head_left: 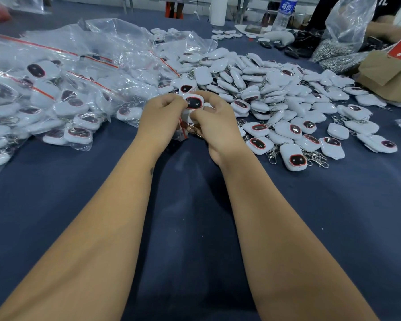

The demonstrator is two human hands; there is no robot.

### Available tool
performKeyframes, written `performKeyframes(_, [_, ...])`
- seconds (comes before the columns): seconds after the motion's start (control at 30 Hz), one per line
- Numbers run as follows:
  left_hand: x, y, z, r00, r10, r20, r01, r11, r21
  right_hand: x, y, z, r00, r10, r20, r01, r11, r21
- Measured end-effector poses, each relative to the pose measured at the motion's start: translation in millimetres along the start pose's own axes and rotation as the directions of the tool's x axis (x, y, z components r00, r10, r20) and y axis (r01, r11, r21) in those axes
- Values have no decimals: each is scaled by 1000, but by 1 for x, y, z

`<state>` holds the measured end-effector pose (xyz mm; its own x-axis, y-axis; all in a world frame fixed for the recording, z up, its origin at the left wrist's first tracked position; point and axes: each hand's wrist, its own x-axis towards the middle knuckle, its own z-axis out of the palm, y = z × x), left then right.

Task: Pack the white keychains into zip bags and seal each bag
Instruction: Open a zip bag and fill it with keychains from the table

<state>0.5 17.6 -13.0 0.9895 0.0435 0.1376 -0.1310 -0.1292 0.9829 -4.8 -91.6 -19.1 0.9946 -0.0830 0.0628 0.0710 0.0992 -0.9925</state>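
— Item one?

— My left hand (160,117) and right hand (214,122), fingers curled, both pinching a small clear zip bag with a red seal strip (183,132). A white rounded plastic keychain with a dark red-rimmed face (194,103) sits at the bag's top between my fingertips, just above the dark blue cloth table (183,228).

— Stock near that keychain?

— Right of it: a loose heap of matching white keychains with metal clasps (276,93). Left of it: a pile of filled clear zip bags (56,93). Far behind it: a clear plastic water bottle with a blue label (285,12).
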Motion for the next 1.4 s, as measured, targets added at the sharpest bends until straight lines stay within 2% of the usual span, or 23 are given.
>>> performKeyframes(0.2, [-1,0,0,997,48,60,-50,998,37,2,-2,-1,997,49,-57,-45,997,63])
performKeyframes(0.37, [0,0,0,998,30,62,-32,999,30,-1,-7,-2,996,91,-19,-86,983,164])
performKeyframes(0.57, [3,-3,-1,996,45,74,-48,998,37,-4,-6,1,996,47,-73,-36,989,144])
performKeyframes(0.67, [4,-6,0,996,57,65,-61,996,62,-3,-4,2,994,15,-104,-7,997,74])
performKeyframes(0.93, [4,-10,6,998,56,-6,-53,964,259,2,5,5,991,-25,-128,19,999,-47])
performKeyframes(1.13, [5,-2,23,986,-86,-143,108,983,151,1,7,3,996,-48,-79,43,997,-58])
performKeyframes(1.23, [-2,-2,34,975,-48,-216,99,968,230,0,6,-1,998,-30,-62,32,999,34])
performKeyframes(1.3, [-5,-4,33,982,-16,-187,57,975,215,0,6,-1,998,-25,-52,27,998,54])
performKeyframes(1.4, [-4,-5,23,996,-34,-86,37,999,29,0,6,0,998,-24,-60,29,997,74])
